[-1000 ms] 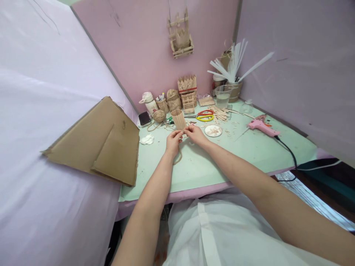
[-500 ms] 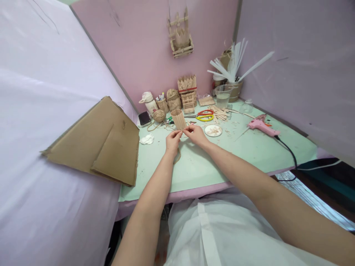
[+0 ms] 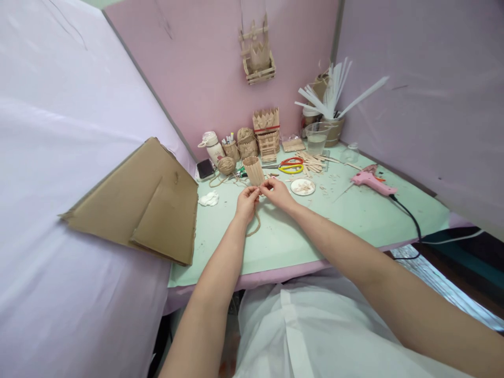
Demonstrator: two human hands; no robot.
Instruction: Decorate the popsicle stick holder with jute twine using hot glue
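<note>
My left hand [image 3: 247, 202] and my right hand [image 3: 276, 193] meet fingertip to fingertip over the table, both closed in a pinch. Between them is brown twine [image 3: 258, 223], which hangs from under my left hand and curls onto the table; its pinched part is mostly hidden by my fingers. Just beyond the fingertips stands a small cup of wooden craft sticks [image 3: 254, 170], open at the top and tilted slightly. A ball of twine [image 3: 226, 166] lies behind it to the left.
Scissors [image 3: 291, 165] and loose craft sticks [image 3: 311, 161] lie behind my right hand, near a white dish [image 3: 303, 187] of wood bits. A pink glue gun [image 3: 374, 181] rests at the right, its cord over the edge. Folded cardboard [image 3: 145, 205] leans at the left.
My hands stay pinched together almost in place. More of the twine loop now shows beside my left wrist, further out to the right.
</note>
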